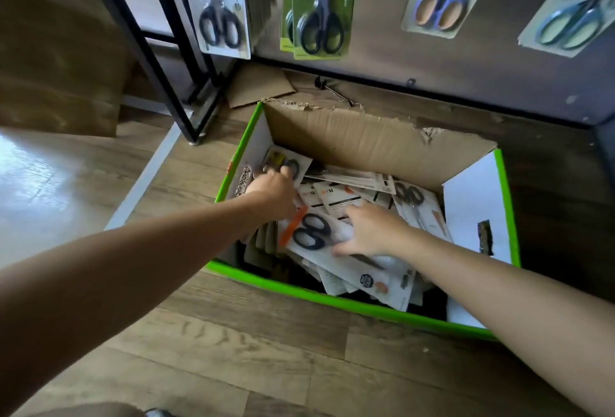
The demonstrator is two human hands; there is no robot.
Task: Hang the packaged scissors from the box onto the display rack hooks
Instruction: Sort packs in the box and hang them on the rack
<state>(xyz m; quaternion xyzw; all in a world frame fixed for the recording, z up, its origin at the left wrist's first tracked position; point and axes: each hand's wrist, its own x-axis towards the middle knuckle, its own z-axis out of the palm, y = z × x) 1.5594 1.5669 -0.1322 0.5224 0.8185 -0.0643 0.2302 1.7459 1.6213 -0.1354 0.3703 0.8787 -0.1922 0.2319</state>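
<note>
the packaged scissors are nearly all down in the open cardboard box with bright green edges point(349, 303), a loose heap of white card packs point(352, 180) lying overlapped. one white card pack with black-handled scissors point(289, 163) stands tilted in the far left corner. my left hand point(273, 192) has its fingers curled onto its lower edge, though blur hides how firm that hold is. my right hand point(369, 230) lies with fingers spread flat on a white pack with black loops and an orange stripe point(309, 230), pressing rather than gripping as far as i can tell. the box sits on a wood-plank floor point(233, 350), just in front of the dark display panel point(432, 60). already hanging there are a white pack with black scissors point(221, 17), green card packs point(316, 17), a blue-handled pack point(442, 0) and a teal-handled pack point(572, 20). a black metal frame point(156, 50) stands to the left. i judge this to be the picking step, with nothing lifted clear yet. next i need to draw one pack free of the heap without dragging its neighbours, turn its top end up, and line its hang hole with a hook. the hooks themselves are hidden behind the hung packs.
</note>
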